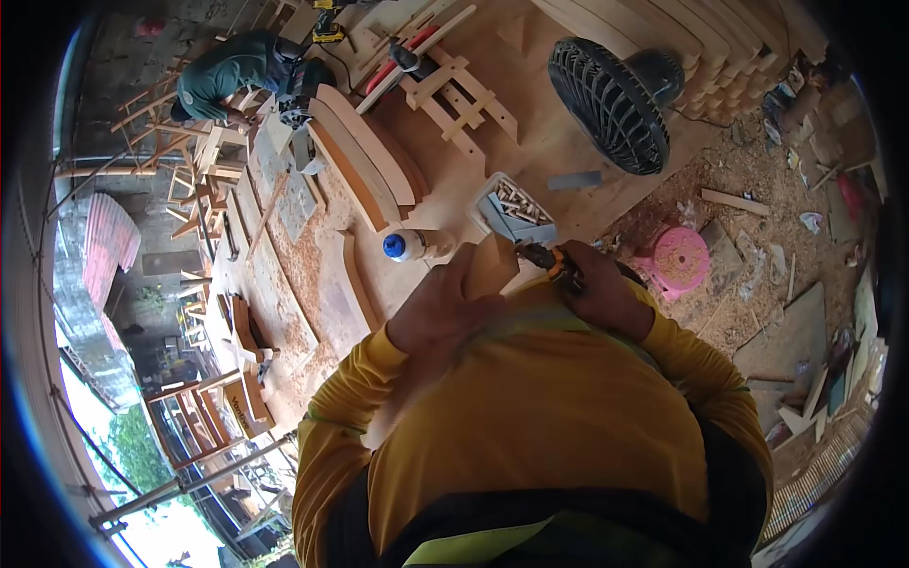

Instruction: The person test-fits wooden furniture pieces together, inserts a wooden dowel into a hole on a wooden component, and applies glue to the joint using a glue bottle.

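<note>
My left hand [434, 305] is closed around a piece of light wood [492, 266] close to my chest. In my right hand [602, 295] are pliers [538, 255] with orange and black handles, their dark jaws at the right side of that wood. Whether the jaws grip anything is too small to tell. Just beyond the wood, a plastic tray [481, 225] holds several wooden dowels [518, 203] and grey flat pieces. A white bottle with a blue cap [396, 247] stands on the worktable, forward of my left hand.
A black fan [611, 106] stands ahead on the right. Curved wooden boards [365, 156] and a slatted wooden frame [461, 106] lie on the table [440, 194]. A pink stool [680, 257] sits on the shavings-covered floor at right. Another person [227, 76] bends over work at far left.
</note>
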Motion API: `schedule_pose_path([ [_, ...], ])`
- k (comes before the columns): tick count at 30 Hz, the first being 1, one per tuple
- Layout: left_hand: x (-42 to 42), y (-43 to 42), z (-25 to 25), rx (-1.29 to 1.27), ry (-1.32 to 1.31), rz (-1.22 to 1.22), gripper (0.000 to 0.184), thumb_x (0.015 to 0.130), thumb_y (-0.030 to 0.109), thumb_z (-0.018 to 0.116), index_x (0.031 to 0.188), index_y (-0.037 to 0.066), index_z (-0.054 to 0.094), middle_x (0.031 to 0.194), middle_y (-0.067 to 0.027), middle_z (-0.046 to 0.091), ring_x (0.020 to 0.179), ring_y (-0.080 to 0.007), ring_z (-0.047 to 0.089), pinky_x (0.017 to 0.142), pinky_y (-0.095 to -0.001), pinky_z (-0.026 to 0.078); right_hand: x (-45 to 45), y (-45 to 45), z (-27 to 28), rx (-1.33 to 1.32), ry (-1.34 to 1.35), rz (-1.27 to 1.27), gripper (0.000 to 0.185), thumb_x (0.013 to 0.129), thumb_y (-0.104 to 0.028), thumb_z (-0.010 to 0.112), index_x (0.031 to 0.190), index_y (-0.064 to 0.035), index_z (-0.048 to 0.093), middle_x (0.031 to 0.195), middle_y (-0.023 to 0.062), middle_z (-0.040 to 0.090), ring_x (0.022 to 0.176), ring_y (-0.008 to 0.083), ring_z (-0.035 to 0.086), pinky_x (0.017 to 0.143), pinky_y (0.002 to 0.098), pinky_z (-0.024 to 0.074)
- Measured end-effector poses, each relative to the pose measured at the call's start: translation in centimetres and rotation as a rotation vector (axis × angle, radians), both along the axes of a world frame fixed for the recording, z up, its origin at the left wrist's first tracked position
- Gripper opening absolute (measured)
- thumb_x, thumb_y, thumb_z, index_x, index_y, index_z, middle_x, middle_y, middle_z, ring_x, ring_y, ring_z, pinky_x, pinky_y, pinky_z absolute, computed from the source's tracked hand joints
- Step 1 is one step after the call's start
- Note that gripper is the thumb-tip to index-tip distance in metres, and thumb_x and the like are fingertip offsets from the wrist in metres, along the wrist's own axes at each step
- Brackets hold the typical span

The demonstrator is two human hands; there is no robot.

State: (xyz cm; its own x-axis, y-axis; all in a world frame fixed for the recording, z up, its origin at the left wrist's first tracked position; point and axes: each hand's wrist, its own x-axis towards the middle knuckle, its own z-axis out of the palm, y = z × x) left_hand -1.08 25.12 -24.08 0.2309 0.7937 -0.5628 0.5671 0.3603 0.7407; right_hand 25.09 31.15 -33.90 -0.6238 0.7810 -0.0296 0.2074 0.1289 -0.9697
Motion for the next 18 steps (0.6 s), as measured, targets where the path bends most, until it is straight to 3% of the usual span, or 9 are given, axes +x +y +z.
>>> schedule_pose_path([
  [1, 0.8, -0.4, -1.2, 0.03, 0.307, -0.083, 0.081, 0.08, 0.027, 0.084, 0.144, -0.002, 0.043, 0.131, -0.009, 0.06, 0.12, -0.0184, 0.055, 0.103, -0.0342, 0.045, 0.0, 0.0, -0.3, -0.062, 0.019, -0.014, 0.045, 0.073, -0.007, 0.068, 0.116, -0.0026, 0.057, 0.099, 0.0204, 0.061, 0.095, 0.0411, 0.06, 0.086, 0.0472, 0.0484],
  [3, 1.3, -1.0, -1.5, 0.066, 0.248, -0.065, 0.08, 0.079, 0.025, 0.083, 0.144, -0.001, 0.045, 0.132, -0.0087, 0.06, 0.122, -0.019, 0.054, 0.107, -0.0345, 0.042, 0.2, 0.9, -0.6, 0.212, 0.067, 0.008, 0.042, 0.075, -0.008, 0.069, 0.115, -0.0025, 0.057, 0.098, 0.0205, 0.061, 0.091, 0.0415, 0.061, 0.081, 0.0468, 0.0498],
  [6, -0.8, -0.3, -0.4, -0.005, -0.472, 0.074, 0.078, 0.079, 0.024, 0.082, 0.143, -0.001, 0.047, 0.132, -0.0085, 0.06, 0.123, -0.0195, 0.054, 0.108, -0.0346, 0.041, -0.1, 1.9, 0.0, 0.401, 0.114, 0.07, 0.041, 0.075, -0.006, 0.068, 0.114, -0.0016, 0.056, 0.098, 0.021, 0.062, 0.087, 0.0418, 0.061, 0.077, 0.0464, 0.0514],
  [8, -1.7, -0.2, -1.0, -0.216, -0.458, 0.019, 0.078, 0.078, 0.023, 0.082, 0.144, 0.0, 0.047, 0.133, -0.0077, 0.059, 0.123, -0.0194, 0.053, 0.109, -0.034, 0.04, -0.1, 1.9, 0.2, 0.319, 0.121, 0.071, 0.041, 0.075, -0.006, 0.066, 0.115, -0.0008, 0.056, 0.099, 0.0212, 0.062, 0.086, 0.0419, 0.062, 0.077, 0.0467, 0.052],
  [10, -1.3, -0.8, -0.6, -0.069, -0.021, 0.0, 0.068, 0.079, 0.026, 0.079, 0.135, 0.0, 0.051, 0.117, -0.015, 0.067, 0.11, -0.0294, 0.065, 0.096, -0.0379, 0.05, -0.1, 1.8, 0.3, 0.101, 0.118, -0.002, 0.041, 0.075, -0.005, 0.065, 0.115, -0.0002, 0.056, 0.1, 0.0212, 0.063, 0.087, 0.0421, 0.063, 0.079, 0.0474, 0.0524],
  [12, -2.7, -2.8, -4.7, 0.082, 0.803, -0.227, 0.063, 0.08, 0.029, 0.078, 0.13, 0.0, 0.052, 0.105, -0.0198, 0.07, 0.099, -0.0362, 0.07, 0.089, -0.0423, 0.055, 0.9, 2.5, 1.4, 0.05, 0.042, -0.109, 0.041, 0.076, -0.005, 0.062, 0.116, -0.0002, 0.056, 0.101, 0.0223, 0.064, 0.09, 0.0422, 0.064, 0.081, 0.0473, 0.0523],
  [14, -8.3, -7.4, -9.0, 0.235, 0.722, -0.204, 0.062, 0.081, 0.031, 0.077, 0.127, 0.0, 0.05, 0.098, -0.0231, 0.07, 0.09, -0.0411, 0.07, 0.084, -0.0464, 0.056, 1.6, 3.6, 1.0, 0.093, 0.03, -0.068, 0.044, 0.077, -0.006, 0.063, 0.119, -0.0003, 0.056, 0.1, 0.0224, 0.065, 0.091, 0.0414, 0.065, 0.082, 0.0456, 0.052],
  [16, -6.1, -5.8, -1.2, 0.026, 0.508, 0.054, 0.066, 0.081, 0.034, 0.077, 0.128, 0.0, 0.045, 0.098, -0.0262, 0.07, 0.091, -0.0424, 0.07, 0.084, -0.0481, 0.056, 0.9, 2.9, -1.9, 0.203, 0.086, 0.095, 0.048, 0.078, -0.01, 0.066, 0.125, -0.0005, 0.055, 0.099, 0.0215, 0.065, 0.089, 0.0395, 0.065, 0.082, 0.0425, 0.0515],
  [18, -5.9, -5.7, 0.7, -0.001, 0.499, 0.095, 0.073, 0.081, 0.037, 0.078, 0.133, -0.001, 0.044, 0.1, -0.0268, 0.07, 0.094, -0.0422, 0.07, 0.085, -0.0475, 0.055, -0.3, 4.1, -2.7, 0.041, -0.077, 0.149, 0.047, 0.079, -0.011, 0.065, 0.125, -0.0008, 0.057, 0.102, 0.0228, 0.067, 0.095, 0.0403, 0.066, 0.086, 0.0421, 0.052],
])
